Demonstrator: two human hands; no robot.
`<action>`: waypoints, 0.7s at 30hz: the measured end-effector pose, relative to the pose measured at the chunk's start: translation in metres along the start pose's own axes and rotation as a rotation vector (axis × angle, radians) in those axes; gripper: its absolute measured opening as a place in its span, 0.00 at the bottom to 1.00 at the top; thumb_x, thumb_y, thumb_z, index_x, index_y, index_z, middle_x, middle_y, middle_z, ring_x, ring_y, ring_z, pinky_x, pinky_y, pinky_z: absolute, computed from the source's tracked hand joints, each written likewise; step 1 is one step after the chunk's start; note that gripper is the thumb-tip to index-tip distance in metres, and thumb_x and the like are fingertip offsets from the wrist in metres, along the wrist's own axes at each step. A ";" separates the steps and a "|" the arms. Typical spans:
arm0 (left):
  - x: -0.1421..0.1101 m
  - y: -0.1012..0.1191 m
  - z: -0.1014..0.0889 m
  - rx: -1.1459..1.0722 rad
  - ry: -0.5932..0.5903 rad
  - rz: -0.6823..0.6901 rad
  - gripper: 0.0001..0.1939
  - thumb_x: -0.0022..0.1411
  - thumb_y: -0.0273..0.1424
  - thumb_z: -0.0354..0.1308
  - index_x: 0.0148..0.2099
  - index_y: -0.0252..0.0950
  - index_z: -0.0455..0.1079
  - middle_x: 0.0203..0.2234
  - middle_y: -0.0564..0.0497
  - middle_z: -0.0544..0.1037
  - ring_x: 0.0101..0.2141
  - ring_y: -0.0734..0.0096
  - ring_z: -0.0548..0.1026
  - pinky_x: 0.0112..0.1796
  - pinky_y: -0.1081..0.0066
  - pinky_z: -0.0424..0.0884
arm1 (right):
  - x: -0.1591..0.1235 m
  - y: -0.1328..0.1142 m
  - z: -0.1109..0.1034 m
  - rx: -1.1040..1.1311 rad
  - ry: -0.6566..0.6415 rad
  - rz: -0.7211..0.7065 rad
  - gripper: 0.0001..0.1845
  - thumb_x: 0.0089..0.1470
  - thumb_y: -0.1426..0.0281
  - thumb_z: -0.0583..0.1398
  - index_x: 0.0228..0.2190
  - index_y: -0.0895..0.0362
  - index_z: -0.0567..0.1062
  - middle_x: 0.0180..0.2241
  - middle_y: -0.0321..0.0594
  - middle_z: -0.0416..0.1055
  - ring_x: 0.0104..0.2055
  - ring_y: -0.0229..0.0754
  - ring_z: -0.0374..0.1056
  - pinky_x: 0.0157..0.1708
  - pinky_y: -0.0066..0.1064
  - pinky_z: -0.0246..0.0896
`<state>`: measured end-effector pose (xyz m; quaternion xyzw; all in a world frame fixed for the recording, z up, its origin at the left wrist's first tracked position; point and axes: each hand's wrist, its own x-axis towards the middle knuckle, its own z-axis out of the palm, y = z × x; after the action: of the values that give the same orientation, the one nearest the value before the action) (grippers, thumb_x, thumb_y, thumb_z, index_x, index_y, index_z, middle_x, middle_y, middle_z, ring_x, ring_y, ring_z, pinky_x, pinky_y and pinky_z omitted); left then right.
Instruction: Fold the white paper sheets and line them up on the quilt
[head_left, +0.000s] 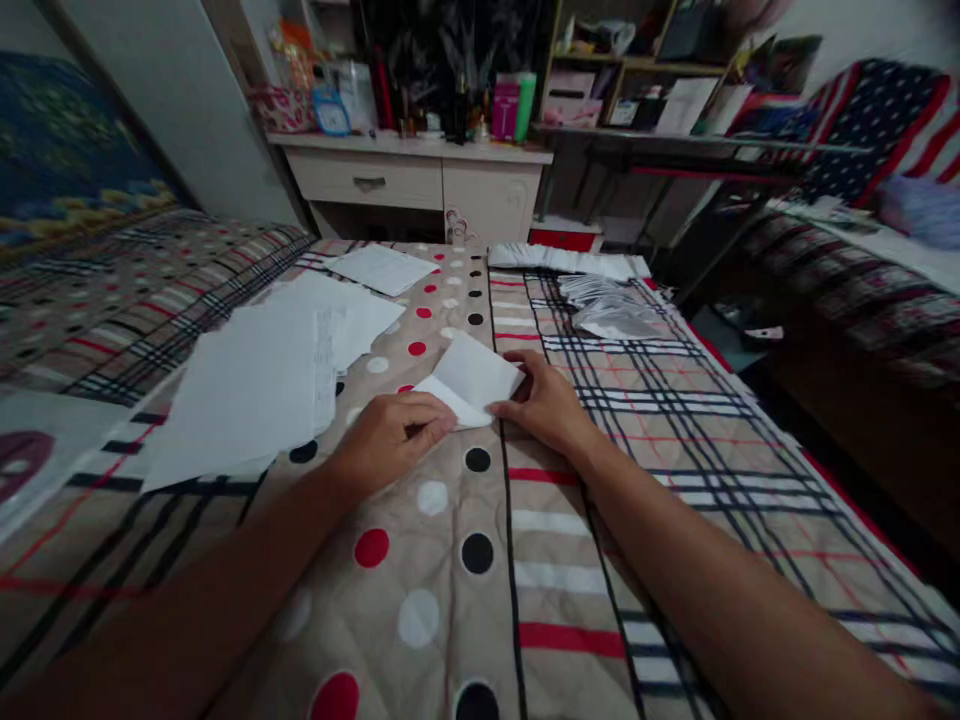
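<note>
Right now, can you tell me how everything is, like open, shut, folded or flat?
Paper in hand: partly folded
Left hand: closed on that paper's left side
Right hand: touching its right side, grip unclear
Large sheets: flat, overlapping
Smaller far sheets: flat, stacked
Long paper row: packed close together
Paper pile: fanned out
Drawer: shut
Cabinet door: shut

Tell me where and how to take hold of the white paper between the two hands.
Probably best pinched at the right corner of the white paper, coming from the right: that thin corner points toward the right hand, while the left hand covers part of the near-left edge.
</note>
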<state>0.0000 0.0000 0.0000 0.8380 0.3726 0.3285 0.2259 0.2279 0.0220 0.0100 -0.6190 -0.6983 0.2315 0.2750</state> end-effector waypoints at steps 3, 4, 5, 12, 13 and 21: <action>0.003 0.003 -0.001 -0.034 -0.001 -0.037 0.12 0.64 0.33 0.55 0.36 0.33 0.78 0.34 0.46 0.82 0.36 0.69 0.78 0.39 0.70 0.72 | -0.001 -0.001 -0.003 0.005 0.008 -0.006 0.37 0.38 0.67 0.71 0.52 0.56 0.68 0.42 0.42 0.74 0.37 0.44 0.69 0.37 0.35 0.62; 0.003 0.004 -0.001 -0.045 -0.004 -0.048 0.12 0.64 0.33 0.55 0.36 0.33 0.79 0.34 0.46 0.82 0.36 0.69 0.78 0.39 0.70 0.72 | -0.001 -0.001 -0.003 0.008 0.011 -0.009 0.37 0.38 0.68 0.71 0.52 0.56 0.68 0.43 0.42 0.74 0.38 0.44 0.69 0.37 0.36 0.63; 0.004 0.004 -0.002 -0.058 -0.008 -0.060 0.12 0.64 0.33 0.56 0.36 0.33 0.79 0.33 0.46 0.81 0.36 0.68 0.78 0.39 0.69 0.72 | -0.001 -0.001 -0.003 0.012 0.016 -0.015 0.36 0.38 0.68 0.71 0.51 0.55 0.69 0.44 0.42 0.74 0.38 0.44 0.69 0.38 0.36 0.63; 0.005 0.009 -0.009 -0.104 -0.106 -0.079 0.09 0.61 0.31 0.58 0.38 0.34 0.78 0.37 0.45 0.80 0.38 0.67 0.77 0.42 0.67 0.71 | -0.001 0.003 -0.001 0.025 0.026 -0.032 0.37 0.38 0.68 0.71 0.52 0.55 0.69 0.42 0.42 0.75 0.35 0.43 0.69 0.36 0.36 0.64; 0.005 0.010 -0.010 -0.102 -0.129 -0.074 0.09 0.60 0.31 0.59 0.39 0.34 0.78 0.38 0.45 0.79 0.39 0.67 0.76 0.43 0.67 0.71 | -0.001 0.003 -0.001 0.026 0.026 -0.033 0.36 0.39 0.68 0.71 0.52 0.55 0.69 0.41 0.41 0.75 0.35 0.43 0.69 0.36 0.36 0.64; 0.006 0.015 -0.006 0.026 -0.157 -0.095 0.10 0.56 0.38 0.64 0.36 0.37 0.75 0.37 0.49 0.76 0.39 0.67 0.74 0.42 0.68 0.69 | -0.001 0.001 -0.001 0.004 0.028 -0.048 0.37 0.39 0.67 0.70 0.53 0.55 0.69 0.44 0.43 0.75 0.39 0.46 0.71 0.39 0.38 0.65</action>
<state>0.0059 -0.0037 0.0162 0.8455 0.3971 0.2459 0.2589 0.2293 0.0209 0.0101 -0.6045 -0.7086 0.2178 0.2914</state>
